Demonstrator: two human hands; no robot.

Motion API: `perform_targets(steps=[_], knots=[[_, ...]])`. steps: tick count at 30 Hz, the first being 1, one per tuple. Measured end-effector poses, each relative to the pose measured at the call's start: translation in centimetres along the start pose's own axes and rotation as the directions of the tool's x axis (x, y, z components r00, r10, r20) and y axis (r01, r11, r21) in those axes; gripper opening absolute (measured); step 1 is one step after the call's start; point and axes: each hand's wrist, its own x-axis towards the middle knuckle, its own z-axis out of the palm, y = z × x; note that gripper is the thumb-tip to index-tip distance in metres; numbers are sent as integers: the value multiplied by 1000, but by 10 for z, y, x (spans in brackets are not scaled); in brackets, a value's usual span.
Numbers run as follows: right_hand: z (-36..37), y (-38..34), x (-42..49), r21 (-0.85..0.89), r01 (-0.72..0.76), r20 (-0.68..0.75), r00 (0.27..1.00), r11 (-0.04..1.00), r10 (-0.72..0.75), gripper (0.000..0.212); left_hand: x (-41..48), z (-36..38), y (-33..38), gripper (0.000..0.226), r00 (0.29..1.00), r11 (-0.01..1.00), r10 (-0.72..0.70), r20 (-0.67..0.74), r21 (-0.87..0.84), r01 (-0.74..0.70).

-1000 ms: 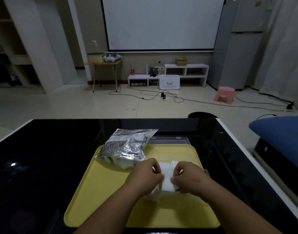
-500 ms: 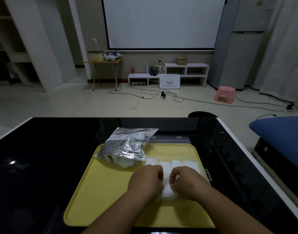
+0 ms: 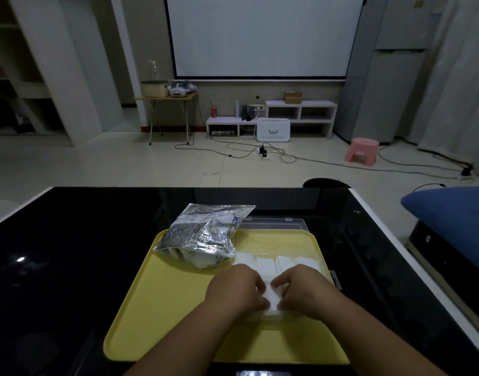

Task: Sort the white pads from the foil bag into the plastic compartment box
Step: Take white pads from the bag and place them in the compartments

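A crumpled foil bag [image 3: 203,234] lies at the far left of the yellow tray [image 3: 157,308], its open mouth showing white pads. The clear plastic compartment box [image 3: 336,279] sits on the tray's right half with its lid [image 3: 273,223] folded open behind. White pads [image 3: 265,264] fill the box's far row. My left hand [image 3: 233,290] and my right hand [image 3: 306,291] meet over the near row, fingers curled, and both pinch one white pad [image 3: 272,297] that sits low in the box. My hands hide the compartments under them.
The tray rests on a glossy black table [image 3: 70,267] with a white edge. A blue cushion [image 3: 449,213] lies to the right of the table. A phone's lit screen [image 3: 262,373] shows at the near table edge.
Both hands moved down and toward me with the pad, from above the tray into the box's near row. The far row of pads came into view behind my fingers.
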Motion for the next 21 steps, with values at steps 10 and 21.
perform_targets(steps=[10,21], knots=[[-6,-2,0,-105,61,-78,995,993,-69,32,-1,0,-7,36,999,994,38,-15,-100,-40],[-9,-17,-4,-115,141,-230,959,983,-165,16,3,-18,-38,13,967,872,-209,-146,-476,117]])
